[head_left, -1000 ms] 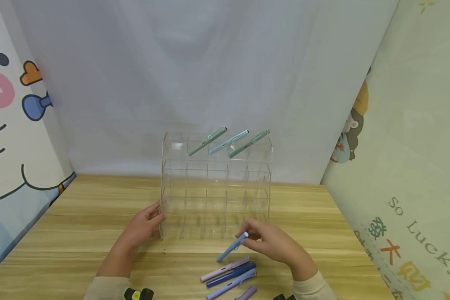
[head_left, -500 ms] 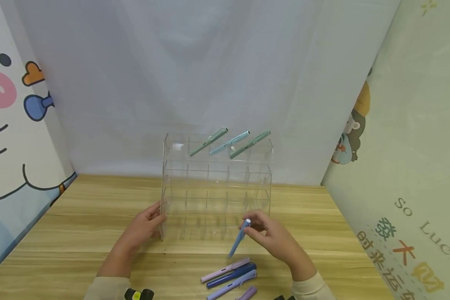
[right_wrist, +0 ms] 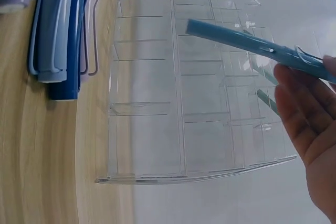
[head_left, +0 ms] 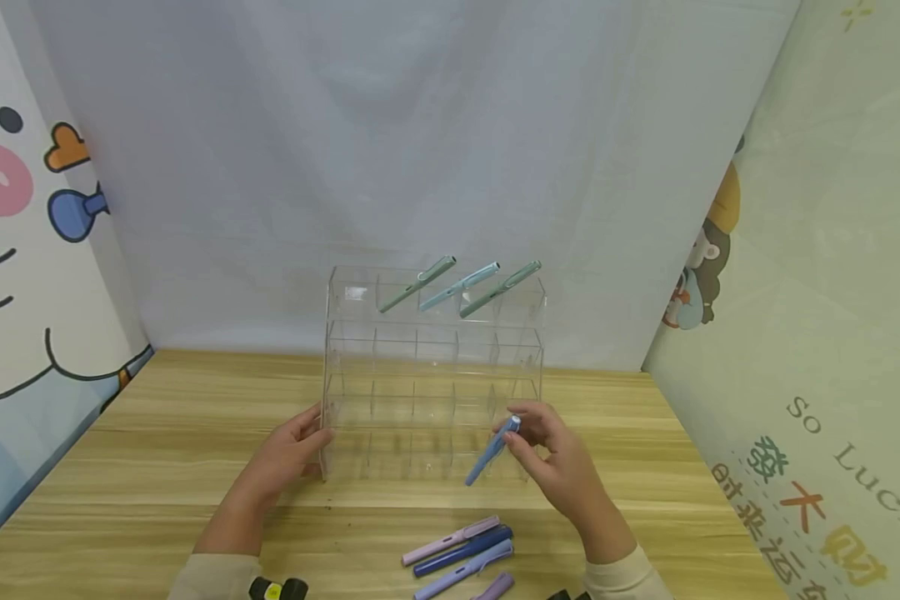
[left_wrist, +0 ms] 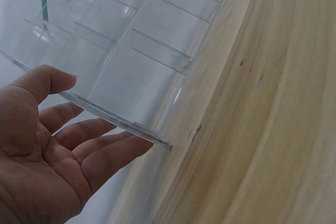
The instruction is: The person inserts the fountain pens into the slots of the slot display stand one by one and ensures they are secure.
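A clear acrylic pen rack (head_left: 433,408) with tiers of small compartments stands on the table. My left hand (head_left: 288,447) holds its left side panel, thumb on the near side and fingers behind, as the left wrist view shows. My right hand (head_left: 558,454) pinches a light blue pen (head_left: 489,457) near its upper end, between thumb and fingers. The pen slants down to the left before the lower right of the rack; in the right wrist view the pen (right_wrist: 236,39) is apart from the panels. Two green pens (head_left: 418,284) and a pale blue pen (head_left: 460,287) lie slanted in the top tier.
On the wooden table (head_left: 157,467) in front of the rack lie a pink pen (head_left: 450,540), a dark blue pen (head_left: 462,551), a lavender pen (head_left: 463,570) and a purple pen (head_left: 495,587), partly cut off. A white curtain (head_left: 457,150) hangs behind the rack.
My right hand has moved the light blue pen up and to the right, away from the other pens and nearer the rack. My left hand has stayed at the side panel.
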